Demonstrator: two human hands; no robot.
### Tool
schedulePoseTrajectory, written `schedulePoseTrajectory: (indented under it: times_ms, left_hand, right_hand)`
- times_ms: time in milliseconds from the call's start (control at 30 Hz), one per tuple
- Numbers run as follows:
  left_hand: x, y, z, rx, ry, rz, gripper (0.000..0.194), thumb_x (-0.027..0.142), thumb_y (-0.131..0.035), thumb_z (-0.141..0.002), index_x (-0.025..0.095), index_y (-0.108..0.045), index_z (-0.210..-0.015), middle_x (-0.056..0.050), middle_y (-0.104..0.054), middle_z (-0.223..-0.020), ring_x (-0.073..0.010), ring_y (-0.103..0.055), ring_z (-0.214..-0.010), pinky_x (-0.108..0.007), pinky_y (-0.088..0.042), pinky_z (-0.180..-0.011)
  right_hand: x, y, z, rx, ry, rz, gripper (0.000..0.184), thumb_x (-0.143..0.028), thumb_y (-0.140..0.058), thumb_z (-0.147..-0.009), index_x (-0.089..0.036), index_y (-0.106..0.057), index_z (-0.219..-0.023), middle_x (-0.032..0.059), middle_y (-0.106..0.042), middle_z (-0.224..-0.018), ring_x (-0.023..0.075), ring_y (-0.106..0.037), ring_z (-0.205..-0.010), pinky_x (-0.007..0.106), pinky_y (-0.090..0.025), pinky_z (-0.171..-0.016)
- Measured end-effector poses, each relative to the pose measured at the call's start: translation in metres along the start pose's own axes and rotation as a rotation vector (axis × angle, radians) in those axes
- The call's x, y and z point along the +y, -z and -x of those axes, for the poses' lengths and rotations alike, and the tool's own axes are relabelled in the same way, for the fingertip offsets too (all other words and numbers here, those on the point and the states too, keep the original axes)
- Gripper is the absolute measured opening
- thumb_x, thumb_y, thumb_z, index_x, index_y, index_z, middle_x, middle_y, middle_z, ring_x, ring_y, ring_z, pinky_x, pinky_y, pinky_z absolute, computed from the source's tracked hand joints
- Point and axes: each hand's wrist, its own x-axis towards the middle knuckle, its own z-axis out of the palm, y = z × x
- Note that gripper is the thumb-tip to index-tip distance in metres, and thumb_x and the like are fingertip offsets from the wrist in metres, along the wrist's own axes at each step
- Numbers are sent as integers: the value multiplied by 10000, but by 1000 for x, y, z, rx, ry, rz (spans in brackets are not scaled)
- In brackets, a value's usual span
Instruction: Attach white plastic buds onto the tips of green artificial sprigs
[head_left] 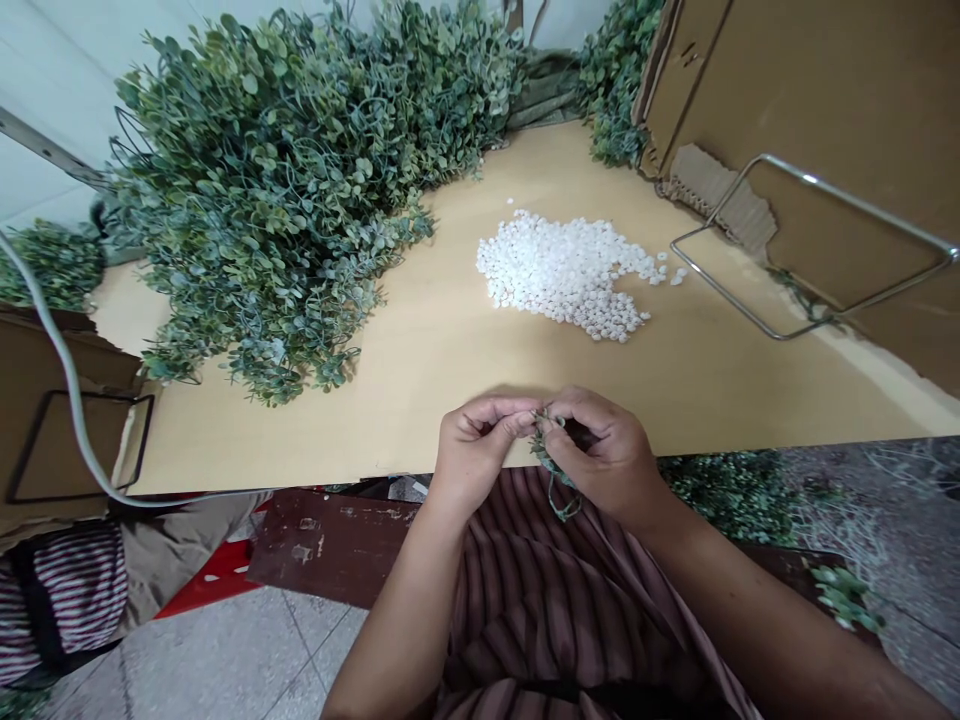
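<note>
My left hand [484, 450] and my right hand [604, 445] meet fingertip to fingertip over the near edge of the table. Between them they pinch a small green artificial leaf sprig [551, 465], its lower stems hanging below my right thumb. Both hands are closed on it; the exact spot under the fingertips is hidden. Beyond my hands lies a heap of small white plastic rings [562, 270]. To the left a large pile of artificial green foliage [300, 190] covers much of the tabletop [420, 380].
At the right stands a cardboard box [825, 130] with a bent metal wire frame [810, 180] against it. A grey cable [67, 370] curves at the left, near another person's striped clothing [82, 600]. More foliage [727, 495] lies below the table at right.
</note>
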Motion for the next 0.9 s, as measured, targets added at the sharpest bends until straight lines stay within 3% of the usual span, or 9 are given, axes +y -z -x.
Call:
schedulePoseTrajectory:
  times_ms: [900]
  left_hand:
    - [-2, 5, -2, -82, -29, -94, 105, 281, -733, -674, 176, -728, -676, -1, -639, -609, -93, -559, -565, -229, -502, -601]
  right_hand:
    - [3, 4, -4, -102, -35, 20, 170, -78, -479, -694, -190, -451, -568, -11, -498, -588, 109, -475, -556, 237, -392, -542]
